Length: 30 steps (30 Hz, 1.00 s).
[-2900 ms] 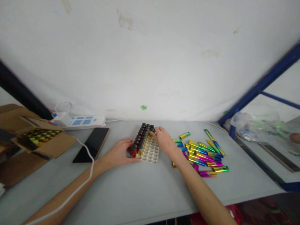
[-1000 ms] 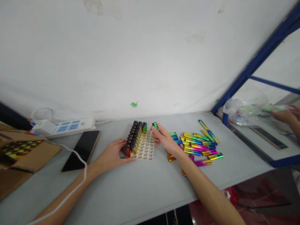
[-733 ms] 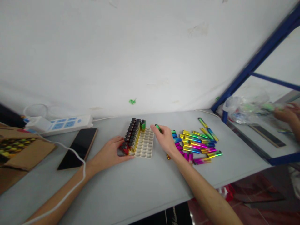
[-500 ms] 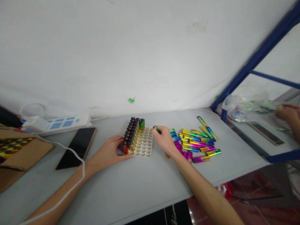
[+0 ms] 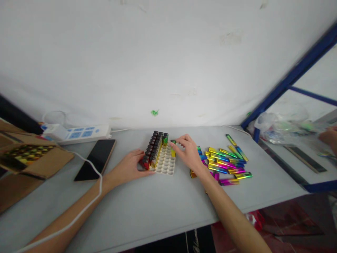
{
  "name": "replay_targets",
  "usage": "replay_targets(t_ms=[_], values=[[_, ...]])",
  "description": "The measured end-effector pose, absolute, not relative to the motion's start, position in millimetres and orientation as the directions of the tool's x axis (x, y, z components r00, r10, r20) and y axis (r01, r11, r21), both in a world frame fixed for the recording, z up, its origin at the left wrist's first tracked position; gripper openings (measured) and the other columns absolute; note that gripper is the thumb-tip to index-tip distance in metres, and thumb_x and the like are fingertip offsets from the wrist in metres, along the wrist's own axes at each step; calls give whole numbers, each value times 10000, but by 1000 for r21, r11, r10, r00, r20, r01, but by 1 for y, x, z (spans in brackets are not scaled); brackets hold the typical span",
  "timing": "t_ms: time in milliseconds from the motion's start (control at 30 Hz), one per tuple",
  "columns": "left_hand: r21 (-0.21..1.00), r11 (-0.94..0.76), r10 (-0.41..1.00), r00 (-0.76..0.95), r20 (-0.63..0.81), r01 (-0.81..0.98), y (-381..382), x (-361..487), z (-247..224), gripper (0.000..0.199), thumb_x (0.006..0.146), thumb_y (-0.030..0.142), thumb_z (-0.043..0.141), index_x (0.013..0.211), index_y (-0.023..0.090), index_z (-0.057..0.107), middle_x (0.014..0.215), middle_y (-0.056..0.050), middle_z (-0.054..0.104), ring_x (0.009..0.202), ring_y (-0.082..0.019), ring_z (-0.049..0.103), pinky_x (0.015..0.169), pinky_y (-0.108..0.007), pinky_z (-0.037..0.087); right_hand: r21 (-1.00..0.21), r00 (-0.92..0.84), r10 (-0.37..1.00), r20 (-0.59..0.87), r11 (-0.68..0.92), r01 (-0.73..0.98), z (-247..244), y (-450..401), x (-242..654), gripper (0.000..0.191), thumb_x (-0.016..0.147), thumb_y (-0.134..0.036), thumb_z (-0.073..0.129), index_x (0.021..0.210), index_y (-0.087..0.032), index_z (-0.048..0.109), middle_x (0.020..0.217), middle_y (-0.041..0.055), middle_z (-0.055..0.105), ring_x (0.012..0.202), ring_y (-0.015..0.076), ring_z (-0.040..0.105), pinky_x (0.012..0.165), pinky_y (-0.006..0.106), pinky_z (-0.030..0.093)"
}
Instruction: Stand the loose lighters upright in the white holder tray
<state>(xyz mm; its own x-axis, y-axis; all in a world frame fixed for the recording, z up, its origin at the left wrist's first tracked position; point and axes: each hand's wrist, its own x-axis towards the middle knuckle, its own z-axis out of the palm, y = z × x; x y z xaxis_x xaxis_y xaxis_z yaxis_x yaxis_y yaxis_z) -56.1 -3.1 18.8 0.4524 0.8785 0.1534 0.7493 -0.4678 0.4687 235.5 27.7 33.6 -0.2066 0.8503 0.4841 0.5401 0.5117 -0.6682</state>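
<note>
A white tray point(image 5: 166, 164) with round holes stands on the table, its left part filled with upright black-topped lighters point(image 5: 153, 149). One green-and-yellow lighter point(image 5: 165, 139) stands at the far end of the third row. My left hand point(image 5: 130, 166) is closed round the tray's near left corner, thumb along the front edge, beside a red lighter point(image 5: 145, 162). Between the thumb and fingers of my right hand point(image 5: 190, 153) is a yellow lighter point(image 5: 173, 151) with a dark top, held upright at the tray's far right side. Whether its base sits in a hole I cannot tell.
Loose shiny lighters point(image 5: 223, 161) lie in a pile right of the tray. Leftward are a phone point(image 5: 96, 160), a power strip point(image 5: 88, 133), a cardboard box point(image 5: 52, 163) and a white cable point(image 5: 91, 163) across my left forearm. Another person's hand point(image 5: 329, 137) shows beyond the blue frame point(image 5: 289, 79).
My right hand has brought its lighter from a tilted position by the tray's right edge to upright at the far right side. My left hand keeps its place at the tray; the view has shifted slightly.
</note>
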Motion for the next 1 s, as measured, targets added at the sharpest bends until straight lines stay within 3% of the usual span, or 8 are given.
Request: replay_targets(t_ms=[133, 300, 433, 667, 800, 1000], values=[[460, -469, 879, 451, 157, 754, -2, -55, 17, 504, 792, 697, 858, 896, 212, 770, 1010, -98, 796, 996, -322, 747, 955, -420, 595, -666, -222, 875, 430, 474, 576, 40, 35, 233, 382, 1112, -510, 589, 921, -210, 728, 758, 27, 719, 699, 197, 658, 729, 315, 494], [445, -485, 870, 466, 161, 752, 0, -55, 13, 548, 792, 717, 856, 933, 194, 781, 1037, -128, 800, 1040, -353, 751, 982, -434, 591, -644, -287, 884, 370, 466, 607, 36, 44, 224, 364, 1139, -483, 567, 955, -212, 726, 787, 33, 790, 690, 189, 705, 712, 282, 486], [466, -481, 872, 460, 167, 743, 0, -56, 11, 554, 788, 740, 847, 940, 212, 787, 1025, -111, 799, 1030, -335, 748, 980, -414, 587, -532, -386, 859, 337, 512, 675, 33, 49, 220, 289, 1150, -408, 594, 975, -211, 714, 823, 59, 801, 703, 196, 707, 708, 286, 448], [487, -470, 877, 449, 169, 736, -1, -55, 16, 525, 778, 728, 842, 881, 217, 780, 987, -98, 795, 1002, -330, 747, 956, -416, 597, -377, -459, 853, 247, 521, 766, 43, 64, 212, 290, 1137, -417, 653, 940, -209, 699, 807, 86, 762, 720, 226, 685, 688, 312, 400], [492, -451, 886, 438, 149, 745, -2, -55, 19, 506, 785, 702, 842, 902, 213, 782, 1024, -105, 806, 1032, -335, 749, 968, -418, 595, -377, -465, 854, 236, 521, 766, 41, 60, 208, 290, 1128, -424, 672, 956, -196, 727, 894, 86, 756, 782, 206, 679, 740, 302, 448], [485, -428, 896, 429, 116, 763, -3, -55, 21, 497, 784, 690, 831, 906, 211, 780, 1029, -100, 796, 993, -317, 745, 931, -404, 593, -503, -443, 845, 298, 534, 680, 34, 50, 264, 213, 1124, -355, 677, 1079, -172, 775, 994, 80, 780, 887, 198, 703, 869, 318, 515]])
